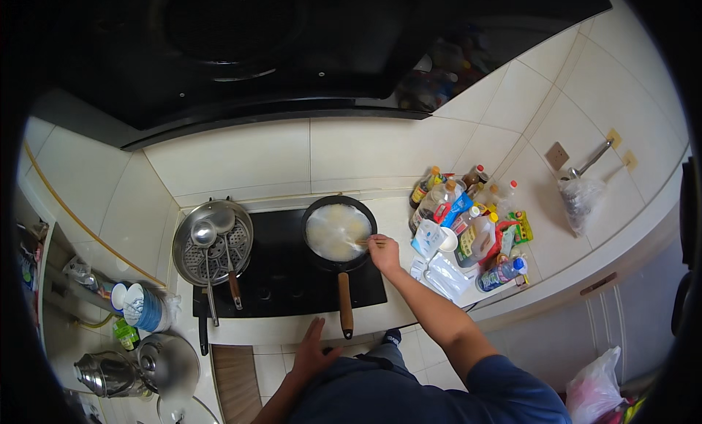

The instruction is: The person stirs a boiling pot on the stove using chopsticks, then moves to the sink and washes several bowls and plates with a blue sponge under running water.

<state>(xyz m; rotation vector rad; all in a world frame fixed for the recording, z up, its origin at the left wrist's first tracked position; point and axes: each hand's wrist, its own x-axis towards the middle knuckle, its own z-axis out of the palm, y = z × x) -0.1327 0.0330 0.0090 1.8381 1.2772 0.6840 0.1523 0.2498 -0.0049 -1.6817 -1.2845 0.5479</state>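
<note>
My right hand grips a pair of chopsticks at the right rim of a black frying pan. The chopsticks' tips reach over the pan's pale, foaming contents, where several yellowish pieces show faintly through froth or steam. The pan's wooden handle points towards me, with neither hand on it. My left hand hangs near the counter's front edge, left of the handle, thumb apart from the fingers and nothing in it. Beneath the pan is a black glass cooktop.
A steel steamer pan with a ladle and a skimmer sits at left. Bottles and plastic packets crowd the right counter. Bowls and a pot lid stand far left. A range hood hangs overhead.
</note>
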